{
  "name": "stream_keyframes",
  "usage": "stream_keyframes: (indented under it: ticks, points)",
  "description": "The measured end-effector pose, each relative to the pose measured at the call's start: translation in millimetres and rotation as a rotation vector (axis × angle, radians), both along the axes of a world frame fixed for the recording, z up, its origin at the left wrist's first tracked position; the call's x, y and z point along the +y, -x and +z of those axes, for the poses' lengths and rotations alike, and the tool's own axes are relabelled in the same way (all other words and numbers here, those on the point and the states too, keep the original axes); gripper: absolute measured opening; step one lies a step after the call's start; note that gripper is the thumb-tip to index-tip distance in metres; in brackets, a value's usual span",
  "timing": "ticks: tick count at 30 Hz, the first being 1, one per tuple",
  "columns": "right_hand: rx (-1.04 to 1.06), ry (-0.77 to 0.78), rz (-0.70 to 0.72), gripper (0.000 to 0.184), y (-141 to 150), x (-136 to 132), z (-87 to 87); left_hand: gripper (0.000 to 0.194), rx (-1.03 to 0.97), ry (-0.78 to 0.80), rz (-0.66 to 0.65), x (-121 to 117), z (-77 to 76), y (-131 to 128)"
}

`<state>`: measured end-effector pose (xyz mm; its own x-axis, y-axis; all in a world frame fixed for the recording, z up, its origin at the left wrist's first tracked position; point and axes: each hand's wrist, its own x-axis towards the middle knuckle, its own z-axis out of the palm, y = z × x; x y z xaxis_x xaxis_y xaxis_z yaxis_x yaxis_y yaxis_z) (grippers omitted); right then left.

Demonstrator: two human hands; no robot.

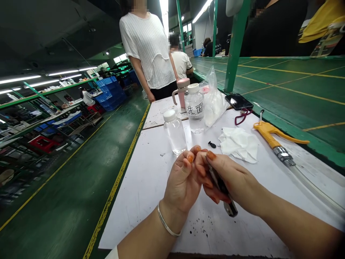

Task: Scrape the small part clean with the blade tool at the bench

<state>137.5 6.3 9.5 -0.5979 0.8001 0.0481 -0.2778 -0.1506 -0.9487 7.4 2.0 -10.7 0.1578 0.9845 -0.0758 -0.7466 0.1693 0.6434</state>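
Observation:
Both of my hands meet over the white tabletop (145, 194). My right hand (229, 172) is closed around a slim black-and-silver tool (230, 208), whose rounded end sticks out below the palm; its working end is hidden by my fingers. Thumb and fingers of my left hand (182, 180) are pinched together, touching the right fingertips. Whatever lies in that pinch is too small or too covered to make out. Just beyond the hands lies a small black piece (212, 144). Dark crumbs (199, 228) are scattered on the table below them.
Beyond my hands stand a clear bottle (174, 133), a ribbed bottle (195, 115), a pink cup (182, 93) and a plastic bag (214, 104). Rightward lie a tissue (238, 144), a phone (239, 101) and a yellow air gun (272, 138) with hose. A person (148, 50) stands at the far end.

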Motion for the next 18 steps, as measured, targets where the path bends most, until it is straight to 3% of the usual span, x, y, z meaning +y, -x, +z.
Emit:
stream_keyframes:
  ticks: [6,18]
  points:
    - [-0.126,-0.038,0.006,0.056,4.7,-0.6,-0.1,0.023,-0.084,-0.025,-0.059,-1.7,-4.2,-1.5]
    - [-0.141,-0.096,-0.031,0.058,5.9,2.4,-4.9,0.033,-0.038,-0.011,-0.065,-0.8,-5.9,-0.6]
